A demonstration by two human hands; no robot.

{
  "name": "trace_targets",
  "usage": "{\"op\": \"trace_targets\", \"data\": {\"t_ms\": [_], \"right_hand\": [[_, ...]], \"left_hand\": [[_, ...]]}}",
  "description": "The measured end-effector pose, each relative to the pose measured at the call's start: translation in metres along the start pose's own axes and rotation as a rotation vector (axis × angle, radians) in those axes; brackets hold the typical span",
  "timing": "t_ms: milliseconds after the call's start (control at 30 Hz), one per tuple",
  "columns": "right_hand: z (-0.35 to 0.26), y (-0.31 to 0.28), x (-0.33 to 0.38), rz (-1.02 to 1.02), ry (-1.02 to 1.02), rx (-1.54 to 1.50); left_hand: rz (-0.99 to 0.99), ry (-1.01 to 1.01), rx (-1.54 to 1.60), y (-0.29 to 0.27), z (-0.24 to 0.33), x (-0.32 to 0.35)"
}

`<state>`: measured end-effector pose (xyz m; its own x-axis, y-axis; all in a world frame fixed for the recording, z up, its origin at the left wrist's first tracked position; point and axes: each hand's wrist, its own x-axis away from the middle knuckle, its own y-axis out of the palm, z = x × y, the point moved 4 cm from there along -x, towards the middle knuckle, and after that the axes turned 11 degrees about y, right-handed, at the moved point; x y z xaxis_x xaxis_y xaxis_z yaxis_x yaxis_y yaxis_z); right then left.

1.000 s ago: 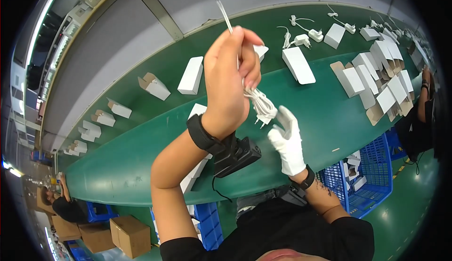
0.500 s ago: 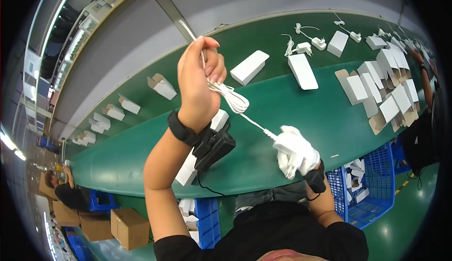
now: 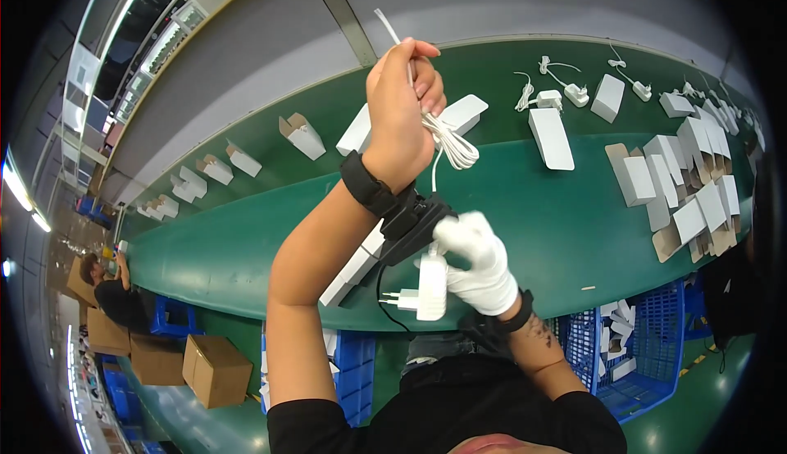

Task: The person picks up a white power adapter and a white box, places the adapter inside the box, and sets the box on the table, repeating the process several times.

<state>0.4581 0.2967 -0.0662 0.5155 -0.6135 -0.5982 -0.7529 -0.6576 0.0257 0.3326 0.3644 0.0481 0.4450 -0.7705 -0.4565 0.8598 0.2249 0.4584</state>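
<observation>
My bare left hand (image 3: 406, 106) is raised and closed round a white cable. The cable's free end (image 3: 387, 26) sticks up past the fingers, and a coiled bundle of cable (image 3: 452, 144) hangs out at the palm side. From there the cord runs down behind my wrist device to a white power adapter (image 3: 432, 288), its two prongs pointing left. My white-gloved right hand (image 3: 478, 261) is at the adapter's cord end, fingers curled and slightly blurred. Exactly where they grip is partly hidden. A black device (image 3: 414, 229) is strapped to my left wrist.
White boxes (image 3: 552, 138) and adapters with cables (image 3: 576, 93) lie along the green bench (image 3: 246, 233). Several open boxes (image 3: 705, 216) are stacked at the right. Blue crates (image 3: 648, 356) stand below the front edge. Another person (image 3: 119, 298) is at the far left.
My left hand has moved right with the cable bundle. The right hand has shifted left and the adapter has turned, its prongs now facing left. The whole view has also shifted slightly.
</observation>
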Motion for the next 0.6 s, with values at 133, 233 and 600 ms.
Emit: {"op": "trace_targets", "data": {"t_ms": [133,233,600], "right_hand": [[-0.038,-0.005,-0.007,0.053,-0.362,0.562],[-0.060,-0.017,-0.014,-0.028,-0.390,0.608],[-0.005,-0.071,-0.023,0.230,0.375,0.234]], "left_hand": [[-0.066,-0.025,-0.011,0.018,-0.005,0.001],[-0.034,-0.054,-0.040,0.010,-0.021,0.001],[-0.126,0.013,0.084,-0.001,-0.030,0.024]]}}
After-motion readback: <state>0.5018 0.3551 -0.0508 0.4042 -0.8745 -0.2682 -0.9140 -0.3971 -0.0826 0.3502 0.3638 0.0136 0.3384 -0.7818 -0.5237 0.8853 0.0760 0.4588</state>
